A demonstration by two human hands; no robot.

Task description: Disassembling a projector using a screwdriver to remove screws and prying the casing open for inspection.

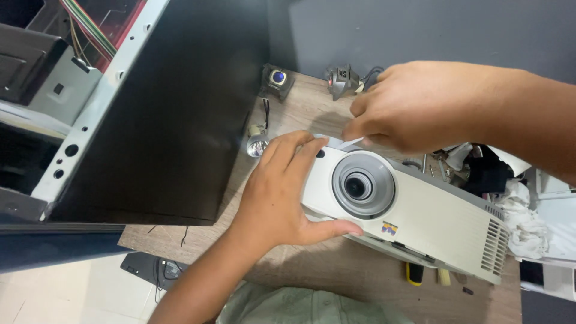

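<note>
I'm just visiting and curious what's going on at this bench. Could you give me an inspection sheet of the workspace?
Surface: wooden tabletop, partly bare at the near edge.
Job's things: white projector lying on the table, its round lens facing the camera.
Clutter: crumpled white cloth; yellow-handled tool; small lamp part; two small optical parts by the wall.
Grips: left hand rests on the projector's end, thumb along its front edge; right hand pinches a thin white strip at its top.
Cables: coloured wires inside the open case.
Surroundings: dark computer case, grey wall, tiled floor.
</note>
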